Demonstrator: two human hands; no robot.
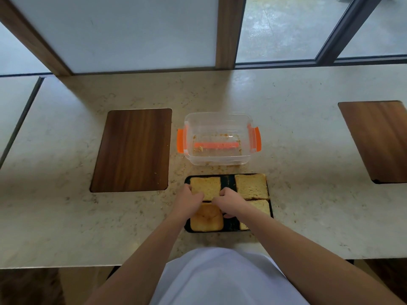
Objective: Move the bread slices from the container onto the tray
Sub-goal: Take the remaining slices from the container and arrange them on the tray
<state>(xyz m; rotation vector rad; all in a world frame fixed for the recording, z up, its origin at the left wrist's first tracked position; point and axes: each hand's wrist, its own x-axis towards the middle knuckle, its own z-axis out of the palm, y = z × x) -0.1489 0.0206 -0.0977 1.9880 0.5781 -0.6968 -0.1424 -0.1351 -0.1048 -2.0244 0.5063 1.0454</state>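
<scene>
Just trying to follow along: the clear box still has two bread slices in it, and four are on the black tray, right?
Not quite. The head view shows the clear box holds only crumbs, no slices. Four bread slices do lie on the black tray.

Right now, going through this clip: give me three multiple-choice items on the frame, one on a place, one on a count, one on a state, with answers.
1. Where is the tray relative to the clear container?
A. On the wooden board at left
B. Nearer the person than the container
C. Inside the container

2. How many bread slices lie on the tray?
A. Two
B. Four
C. Six

3. What is left in the container?
A. Only crumbs
B. A stack of slices
C. One whole slice

Answers:
1 B: the tray sits on the counter between the container and the person's body.
2 B: two slices at the far side, two at the near side; the left hand and right hand rest at the far left slice.
3 A: the clear bottom shows only crumbs and an orange strip.
</scene>
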